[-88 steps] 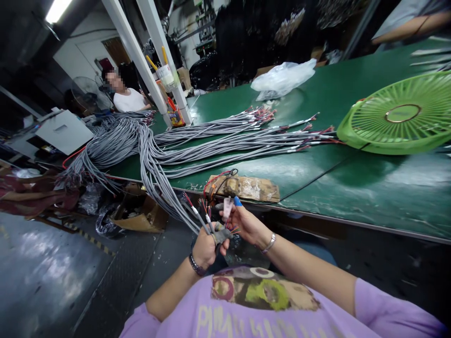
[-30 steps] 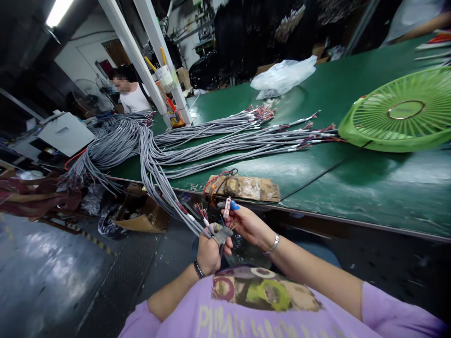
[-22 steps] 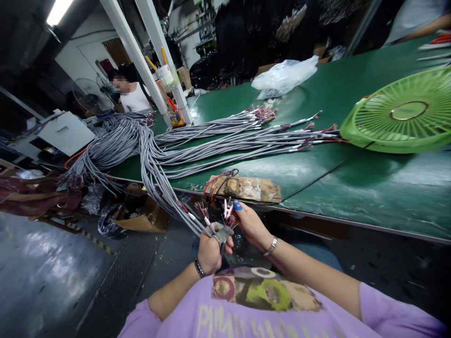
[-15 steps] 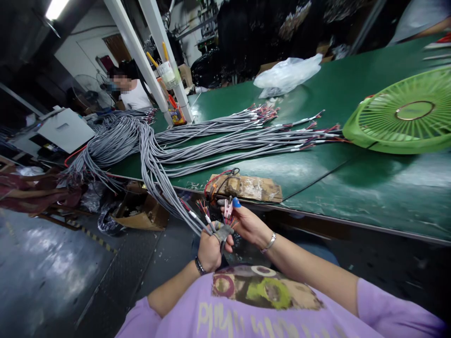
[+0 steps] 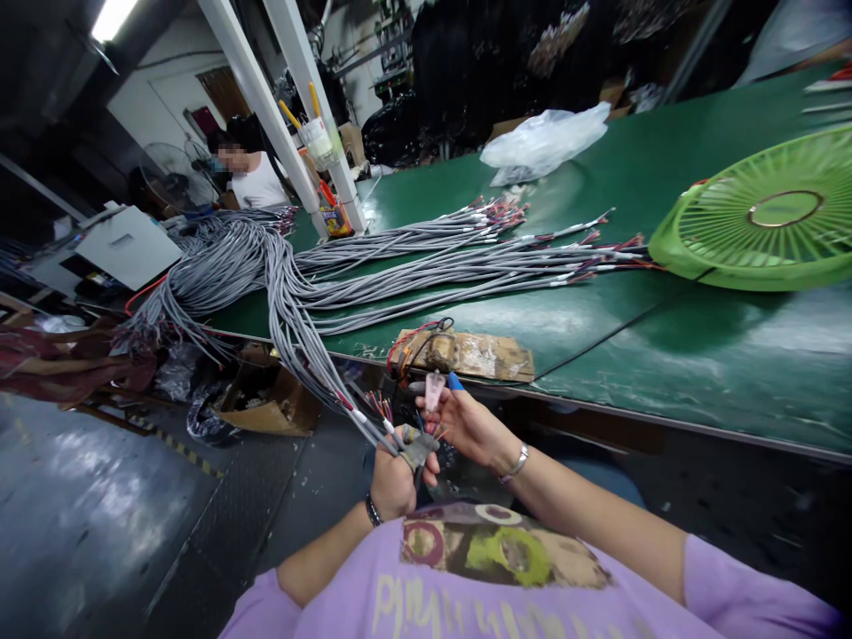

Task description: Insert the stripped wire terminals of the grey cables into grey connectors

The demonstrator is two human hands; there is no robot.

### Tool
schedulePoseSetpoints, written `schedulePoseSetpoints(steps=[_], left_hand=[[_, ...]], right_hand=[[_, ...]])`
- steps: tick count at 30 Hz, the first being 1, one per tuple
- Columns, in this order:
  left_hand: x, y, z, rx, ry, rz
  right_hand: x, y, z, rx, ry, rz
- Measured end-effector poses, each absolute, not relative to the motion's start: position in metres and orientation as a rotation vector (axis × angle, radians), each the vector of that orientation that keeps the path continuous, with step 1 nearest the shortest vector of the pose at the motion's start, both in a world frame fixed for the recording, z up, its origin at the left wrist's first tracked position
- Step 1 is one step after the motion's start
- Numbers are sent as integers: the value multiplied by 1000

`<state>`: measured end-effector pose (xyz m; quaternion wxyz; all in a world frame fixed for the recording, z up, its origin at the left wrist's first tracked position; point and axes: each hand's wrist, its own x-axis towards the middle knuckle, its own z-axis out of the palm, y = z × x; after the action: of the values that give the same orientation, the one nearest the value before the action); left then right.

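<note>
My left hand (image 5: 394, 479) is closed around a bunch of grey cables (image 5: 319, 373), with grey wrapping on its thumb. Stripped ends with thin coloured wires (image 5: 381, 406) stick up beside it. Close by on the right, my right hand (image 5: 474, 429) has its fingers bent in at a cable's fine wires (image 5: 436, 431). Blue covering (image 5: 455, 382) wraps its thumb tip. A pale pink piece (image 5: 434, 390) shows at its fingertips; whether it is held or wrapped on a finger is unclear. Behind it, a taped wooden block (image 5: 479, 355) with red and black leads lies at the table's edge.
More grey cables (image 5: 426, 282) spread across the green table (image 5: 666, 364). A green fan (image 5: 765, 213) stands at right, its black cord crossing the tabletop. White posts (image 5: 299, 89) rise behind the cables, near a plastic bag (image 5: 546, 142). A cardboard box (image 5: 266, 404) sits below, left.
My right hand has turned slightly and shifted a little right; the pale pink piece looks turned too. The cables at my left hand have shifted slightly.
</note>
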<state>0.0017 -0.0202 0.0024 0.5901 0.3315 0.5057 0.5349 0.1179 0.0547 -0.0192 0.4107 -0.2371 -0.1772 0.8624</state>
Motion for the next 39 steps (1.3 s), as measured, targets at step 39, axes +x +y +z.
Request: schedulePoseSetpoints(steps=[39], left_hand=[[3, -21, -2, 780, 1269, 1325]], right_hand=[[127, 42, -18, -571, -677, 2181]])
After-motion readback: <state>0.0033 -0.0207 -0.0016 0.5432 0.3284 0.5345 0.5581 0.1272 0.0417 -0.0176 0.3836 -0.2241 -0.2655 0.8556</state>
